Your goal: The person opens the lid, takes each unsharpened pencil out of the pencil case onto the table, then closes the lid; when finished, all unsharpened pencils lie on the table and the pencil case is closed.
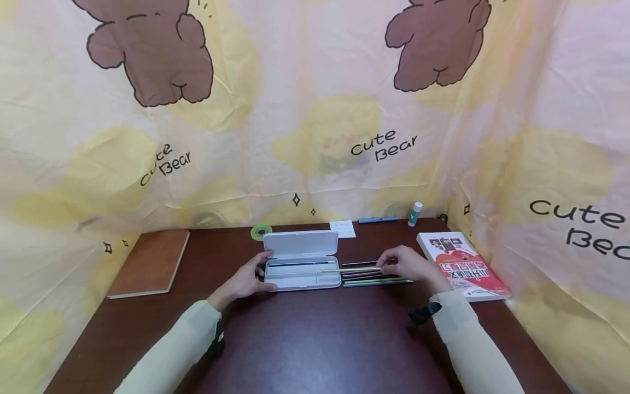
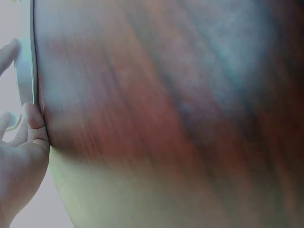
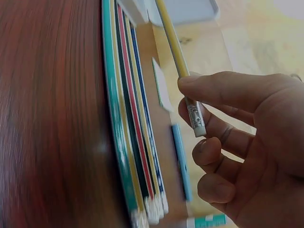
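A white pencil case (image 1: 301,244) stands on the table with its lid raised. My left hand (image 1: 248,278) holds its left end, thumb at the front corner and fingers farther back. One dark pencil (image 1: 300,264) lies in the rear compartment. Between thumb and fingers, my right hand (image 1: 407,267) pinches a yellow pencil (image 3: 172,38) near its eraser end. This pencil points left, its far end over the case. Several striped pencils (image 3: 137,109) lie side by side to the right of the case, below that hand.
Behind the case are a green tape roll (image 1: 261,232), a white paper (image 1: 343,229), a blue pen (image 1: 378,220) and a glue stick (image 1: 415,214). A brown notebook (image 1: 150,262) lies at the left, a red-and-white book (image 1: 462,265) at the right. Printed curtains enclose the table.
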`<move>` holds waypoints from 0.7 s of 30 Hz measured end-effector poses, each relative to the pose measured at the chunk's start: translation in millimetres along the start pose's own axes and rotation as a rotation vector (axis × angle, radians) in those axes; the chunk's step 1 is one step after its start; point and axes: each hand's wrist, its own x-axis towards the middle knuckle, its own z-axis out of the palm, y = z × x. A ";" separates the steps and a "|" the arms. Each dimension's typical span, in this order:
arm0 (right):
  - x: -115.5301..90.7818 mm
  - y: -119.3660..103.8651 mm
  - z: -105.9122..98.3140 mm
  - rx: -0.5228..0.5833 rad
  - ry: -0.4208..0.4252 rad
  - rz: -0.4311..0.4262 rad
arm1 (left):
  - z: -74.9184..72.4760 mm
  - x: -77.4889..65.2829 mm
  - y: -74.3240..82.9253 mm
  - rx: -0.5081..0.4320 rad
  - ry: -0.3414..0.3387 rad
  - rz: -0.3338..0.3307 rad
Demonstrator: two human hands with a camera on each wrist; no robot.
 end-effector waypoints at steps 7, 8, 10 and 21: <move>-18.0 23.7 -7.0 0.018 -0.019 0.055 | -1.2 0.4 -0.7 -0.004 -0.010 -0.008; -20.2 26.3 -7.5 0.031 -0.027 0.060 | -1.3 0.3 -0.4 -0.005 -0.011 -0.011; -24.3 30.9 -8.2 0.054 -0.041 0.060 | -1.3 0.1 -0.1 -0.004 -0.014 -0.021; -42.5 43.4 -9.5 0.086 -0.069 0.085 | -1.3 -0.3 3.1 -0.007 -0.011 -0.030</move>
